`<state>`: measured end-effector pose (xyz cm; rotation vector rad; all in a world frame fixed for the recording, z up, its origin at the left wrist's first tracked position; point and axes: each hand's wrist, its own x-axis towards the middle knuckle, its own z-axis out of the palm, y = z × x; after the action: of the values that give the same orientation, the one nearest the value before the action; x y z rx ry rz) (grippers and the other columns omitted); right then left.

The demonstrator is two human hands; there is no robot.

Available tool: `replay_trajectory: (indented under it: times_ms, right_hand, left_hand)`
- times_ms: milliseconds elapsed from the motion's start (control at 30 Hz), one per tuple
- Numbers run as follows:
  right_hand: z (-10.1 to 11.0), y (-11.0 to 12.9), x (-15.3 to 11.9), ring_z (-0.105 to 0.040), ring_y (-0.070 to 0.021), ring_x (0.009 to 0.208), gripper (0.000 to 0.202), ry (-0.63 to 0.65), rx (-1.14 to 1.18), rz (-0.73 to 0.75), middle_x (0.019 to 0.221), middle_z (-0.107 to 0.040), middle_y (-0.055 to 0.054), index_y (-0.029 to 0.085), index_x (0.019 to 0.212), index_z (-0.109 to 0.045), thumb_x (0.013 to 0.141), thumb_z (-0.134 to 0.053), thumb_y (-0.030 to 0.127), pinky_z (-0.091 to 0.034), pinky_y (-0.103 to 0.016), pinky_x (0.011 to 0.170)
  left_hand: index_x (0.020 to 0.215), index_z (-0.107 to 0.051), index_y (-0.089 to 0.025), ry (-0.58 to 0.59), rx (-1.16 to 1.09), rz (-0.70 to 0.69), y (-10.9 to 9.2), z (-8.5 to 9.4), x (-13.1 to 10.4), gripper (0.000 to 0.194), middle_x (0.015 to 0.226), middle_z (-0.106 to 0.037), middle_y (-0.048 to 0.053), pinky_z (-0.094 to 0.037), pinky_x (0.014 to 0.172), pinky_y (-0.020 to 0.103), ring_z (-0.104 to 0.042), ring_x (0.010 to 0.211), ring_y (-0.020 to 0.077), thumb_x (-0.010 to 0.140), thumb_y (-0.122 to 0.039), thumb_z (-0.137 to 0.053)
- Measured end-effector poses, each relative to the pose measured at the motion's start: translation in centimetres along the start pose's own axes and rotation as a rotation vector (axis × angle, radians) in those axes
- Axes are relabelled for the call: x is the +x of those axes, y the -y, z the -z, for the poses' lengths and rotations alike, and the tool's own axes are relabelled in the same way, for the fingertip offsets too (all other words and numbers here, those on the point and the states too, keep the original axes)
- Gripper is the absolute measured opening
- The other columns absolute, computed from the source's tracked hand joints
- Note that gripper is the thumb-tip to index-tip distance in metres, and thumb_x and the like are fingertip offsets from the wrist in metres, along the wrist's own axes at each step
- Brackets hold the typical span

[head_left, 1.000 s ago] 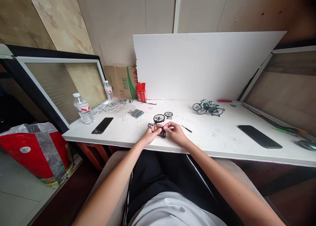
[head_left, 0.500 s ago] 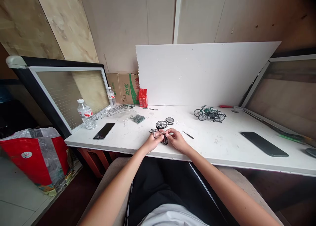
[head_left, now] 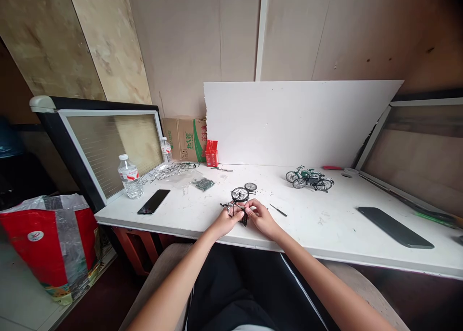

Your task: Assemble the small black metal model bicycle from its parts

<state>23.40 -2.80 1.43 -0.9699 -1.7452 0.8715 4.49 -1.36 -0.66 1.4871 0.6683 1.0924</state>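
Near the table's front edge, my left hand grips a small black model bicycle from the left, with its fingers closed. My right hand pinches at the same model from the right, its fingertips close to those of my left hand. One spoked wheel of the model points away from me. Just beyond lies a loose spoked wheel, with tiny dark parts beside it. A thin dark tool rests to the right of my right hand.
Two assembled model bicycles stand at the right on the white table. A black phone, water bottle, bag of green parts and black parts frames are at the left. A dark flat case lies far right.
The camera view has tilted up, so everything sits lower in the picture. Both hands stay on the model, which has shifted slightly against the loose wheel behind it.
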Motion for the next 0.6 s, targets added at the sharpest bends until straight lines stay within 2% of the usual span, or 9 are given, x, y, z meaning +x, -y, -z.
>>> replay_trajectory:
  times_ms: [233, 433, 600]
  right_hand:
    - [-0.07, -0.05, -0.03, -0.064, -0.0227, 0.089, 0.033, 0.002, 0.051, 0.008, 0.1, -0.068, -0.006, 0.022, 0.1, -0.065, 0.099, -0.06, 0.055, -0.054, -0.039, 0.086]
    - [0.05, -0.24, 0.1, -0.066, -0.0251, 0.094, 0.034, -0.004, 0.053, -0.008, 0.104, -0.072, -0.008, 0.023, 0.1, -0.066, 0.099, -0.062, 0.057, -0.055, -0.041, 0.089]
    - [0.08, -0.2, 0.08, -0.067, -0.0261, 0.094, 0.033, -0.001, 0.044, 0.004, 0.104, -0.071, -0.008, 0.024, 0.099, -0.066, 0.099, -0.06, 0.056, -0.055, -0.043, 0.09]
  left_hand:
    - [0.125, -0.075, -0.023, -0.015, -0.01, 0.014, 0.93, 0.28, 0.14, 0.05, 0.135, -0.072, 0.014, -0.047, 0.116, 0.052, -0.064, 0.128, 0.0327, 0.087, -0.054, -0.081]
    - [0.125, -0.074, -0.022, -0.025, 0.014, 0.023, 0.42, 0.13, -0.01, 0.054, 0.13, -0.073, 0.014, -0.047, 0.113, 0.051, -0.066, 0.122, 0.032, 0.086, -0.059, -0.079]
    - [0.128, -0.075, -0.024, -0.009, 0.016, -0.008, 0.72, 0.09, 0.15, 0.053, 0.132, -0.073, 0.014, -0.047, 0.116, 0.052, -0.065, 0.127, 0.0326, 0.088, -0.058, -0.078]
